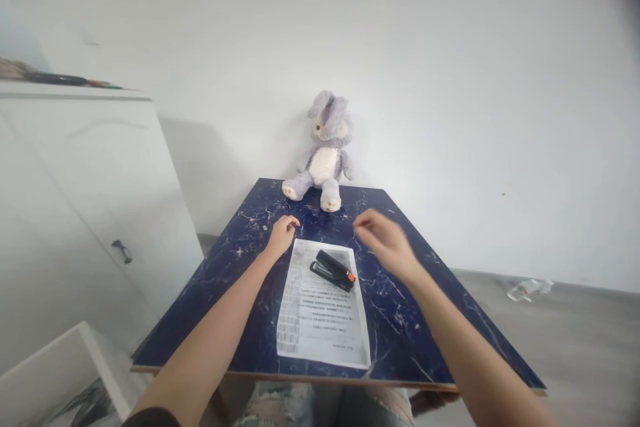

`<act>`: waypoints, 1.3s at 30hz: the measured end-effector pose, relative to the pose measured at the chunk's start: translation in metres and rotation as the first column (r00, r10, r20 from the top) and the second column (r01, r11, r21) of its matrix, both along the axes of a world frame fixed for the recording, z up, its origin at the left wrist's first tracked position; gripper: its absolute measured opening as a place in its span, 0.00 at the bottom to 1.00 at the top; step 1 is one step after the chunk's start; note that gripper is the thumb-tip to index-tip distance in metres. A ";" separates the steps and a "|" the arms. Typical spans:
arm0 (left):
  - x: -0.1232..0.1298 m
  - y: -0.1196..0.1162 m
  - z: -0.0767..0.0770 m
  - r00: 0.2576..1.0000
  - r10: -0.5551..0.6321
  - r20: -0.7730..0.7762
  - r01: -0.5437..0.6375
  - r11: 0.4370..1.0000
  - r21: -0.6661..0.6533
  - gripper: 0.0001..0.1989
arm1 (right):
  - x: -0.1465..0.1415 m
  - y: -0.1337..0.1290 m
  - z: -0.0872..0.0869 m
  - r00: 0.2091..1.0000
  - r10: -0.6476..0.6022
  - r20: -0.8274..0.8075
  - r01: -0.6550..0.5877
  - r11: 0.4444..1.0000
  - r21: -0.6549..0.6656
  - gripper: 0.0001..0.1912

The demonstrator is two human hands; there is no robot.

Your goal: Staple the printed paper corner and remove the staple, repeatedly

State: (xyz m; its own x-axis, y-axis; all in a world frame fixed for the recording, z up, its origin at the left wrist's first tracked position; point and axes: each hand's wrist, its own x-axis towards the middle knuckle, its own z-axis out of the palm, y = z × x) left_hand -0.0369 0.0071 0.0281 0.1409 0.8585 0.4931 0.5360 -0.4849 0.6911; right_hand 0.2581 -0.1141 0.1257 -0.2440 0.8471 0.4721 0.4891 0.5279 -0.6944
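Above the table, by the top left corner of a printed sheet of paper (pixel 325 330), is my left hand (pixel 284 235), loosely curled and holding nothing. My right hand (pixel 386 241) hovers to the right of the sheet's top right corner, slightly blurred, its fingers bent and nothing visible between them. A black stapler (pixel 333 270) with an orange end lies slantwise on the upper half of the sheet, between my hands, and neither hand touches it. The paper rests flat on the dark blue marbled table (pixel 400 327).
A plush rabbit (pixel 324 163) sits at the table's far edge against the wall. To the left stands a white cabinet (pixel 90 200), with an open white box or drawer (pixel 93 353) below. A clear plastic item (pixel 530 289) lies on the floor at right.
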 end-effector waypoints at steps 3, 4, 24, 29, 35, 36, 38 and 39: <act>0.003 -0.002 -0.028 0.986 -0.041 -0.159 0.043 0.999 0.009 0.18 | -0.012 0.012 -0.032 0.929 0.193 0.316 -0.153 0.977 -0.146 0.21; 0.003 -0.002 -0.032 0.977 -0.036 -0.209 0.040 0.999 0.015 0.18 | -0.017 0.018 -0.043 0.889 0.236 0.393 -0.165 0.964 -0.207 0.24; 0.013 -0.009 -0.034 0.895 -0.113 -0.431 0.100 0.994 -0.051 0.06 | 0.069 0.072 -0.107 0.849 -0.381 -0.366 0.243 0.896 -0.370 0.24; 0.007 -0.004 -0.033 0.964 -0.184 -0.193 0.169 0.981 -0.090 0.05 | 0.073 0.079 -0.111 0.931 -0.362 -0.033 0.359 0.930 -0.072 0.26; 0.002 -0.006 -0.029 0.980 -0.169 -0.101 0.161 0.984 -0.079 0.06 | 0.072 0.078 -0.114 0.938 -0.272 0.214 0.283 0.959 -0.019 0.24; 0.002 -0.006 -0.029 0.979 -0.168 -0.113 0.160 0.984 -0.078 0.06 | 0.071 0.078 -0.114 0.939 -0.249 0.239 0.261 0.965 -0.022 0.24; 0.003 -0.006 -0.029 0.975 -0.162 -0.155 0.152 0.985 -0.077 0.07 | 0.070 0.076 -0.114 0.940 -0.203 0.274 0.220 0.975 -0.033 0.24; 0.003 -0.006 -0.030 0.971 -0.155 -0.180 0.144 0.987 -0.074 0.07 | 0.070 0.075 -0.113 0.940 -0.185 0.287 0.204 0.978 -0.038 0.25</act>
State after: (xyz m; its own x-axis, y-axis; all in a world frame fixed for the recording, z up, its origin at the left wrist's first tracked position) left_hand -0.0336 0.0014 -0.0017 0.3535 0.8482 0.3945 0.5817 -0.5296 0.6174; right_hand 0.3279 -0.0393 0.0125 -0.1853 0.9183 0.3500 0.7575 0.3603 -0.5444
